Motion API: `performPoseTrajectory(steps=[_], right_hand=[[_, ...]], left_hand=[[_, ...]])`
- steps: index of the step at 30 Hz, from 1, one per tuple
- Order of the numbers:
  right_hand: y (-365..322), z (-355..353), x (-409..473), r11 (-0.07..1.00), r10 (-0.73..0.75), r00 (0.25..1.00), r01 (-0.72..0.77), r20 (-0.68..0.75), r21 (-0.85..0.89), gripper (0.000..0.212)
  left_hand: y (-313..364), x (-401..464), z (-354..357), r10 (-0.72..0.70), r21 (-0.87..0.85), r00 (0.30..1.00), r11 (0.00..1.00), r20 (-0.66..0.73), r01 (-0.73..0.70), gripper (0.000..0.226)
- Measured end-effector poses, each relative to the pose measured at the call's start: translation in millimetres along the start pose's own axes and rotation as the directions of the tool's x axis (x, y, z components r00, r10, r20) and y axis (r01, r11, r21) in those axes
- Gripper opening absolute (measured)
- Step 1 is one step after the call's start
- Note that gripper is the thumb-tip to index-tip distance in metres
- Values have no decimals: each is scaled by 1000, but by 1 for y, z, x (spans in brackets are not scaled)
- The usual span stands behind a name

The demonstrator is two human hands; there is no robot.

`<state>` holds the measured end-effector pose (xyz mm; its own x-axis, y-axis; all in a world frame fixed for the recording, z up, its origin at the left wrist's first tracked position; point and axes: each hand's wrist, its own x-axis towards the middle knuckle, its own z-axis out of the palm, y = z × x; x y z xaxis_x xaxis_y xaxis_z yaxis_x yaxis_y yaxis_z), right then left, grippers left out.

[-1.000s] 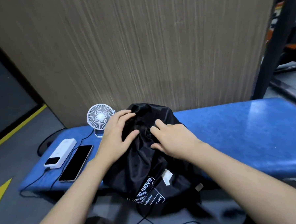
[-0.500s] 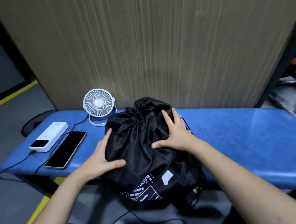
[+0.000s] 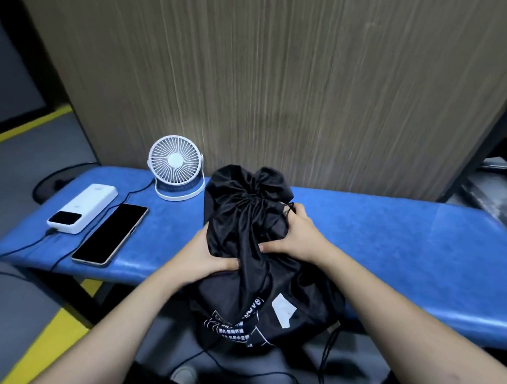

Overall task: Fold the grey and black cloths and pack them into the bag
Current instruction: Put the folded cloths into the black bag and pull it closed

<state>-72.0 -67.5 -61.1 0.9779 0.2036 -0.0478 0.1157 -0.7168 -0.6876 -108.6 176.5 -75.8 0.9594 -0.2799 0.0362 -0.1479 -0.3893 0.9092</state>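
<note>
Two hands hold the black drawstring bag [image 3: 252, 250], which lies on the near edge of the blue bench [image 3: 404, 252] and hangs partly over it toward us. Our left hand [image 3: 204, 258] presses against the bag's left side, the thumb curled in over a fold of the fabric so that it grips the cloth. Our right hand [image 3: 297, 238] lies over the bag's right side just below the neck, fingers bent around the bunched material and gripping it too. The bag's mouth is drawn shut, the fabric gathered into a ruffled knot at the top, and the body below is full and rounded (we cannot see what is inside, so the grey and black cloths are out of view). White printed lettering and a pale patch [image 3: 283, 309] show on the lower front, and a thin black cord [image 3: 326, 354] dangles off the bag's right corner below the bench edge.

To the left on the bench stand a small white desk fan [image 3: 174, 170], just beside the bag's top, a white power bank [image 3: 82, 208] and a dark-screened phone [image 3: 110, 234] lying side by side, with black cables running from them. Behind the bench rises a wood-grain panel [image 3: 282, 76]. Yellow floor markings [image 3: 47, 342] show on the grey floor at lower left.
</note>
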Motion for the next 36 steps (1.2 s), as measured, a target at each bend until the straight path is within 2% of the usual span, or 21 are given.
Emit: performPoseTrajectory(steps=[4,9,16,22,30,36], right_hand=[[12,-18,-7,996,35,999,-37,-26,-77,118],[54,-62,-28,977,106,992,-117,-68,-180,116],[131,-133,-81,921,189,962,-243,-196,-304,99],[186,-176,-115,888,264,916,-353,-301,-296,101],[233,-211,-141,816,363,830,-503,-424,-286,97],[242,-223,-149,812,393,804,-531,-446,-243,103]], left_hand=[[11,15,16,-9,17,1000,1000,26,9,96],[29,49,66,7,35,997,999,80,-10,107],[73,96,165,47,-10,983,999,177,-46,96],[93,130,237,103,-92,971,992,218,-85,72],[120,166,302,168,-101,943,984,286,-144,90],[125,175,319,146,18,939,987,312,-160,90]])
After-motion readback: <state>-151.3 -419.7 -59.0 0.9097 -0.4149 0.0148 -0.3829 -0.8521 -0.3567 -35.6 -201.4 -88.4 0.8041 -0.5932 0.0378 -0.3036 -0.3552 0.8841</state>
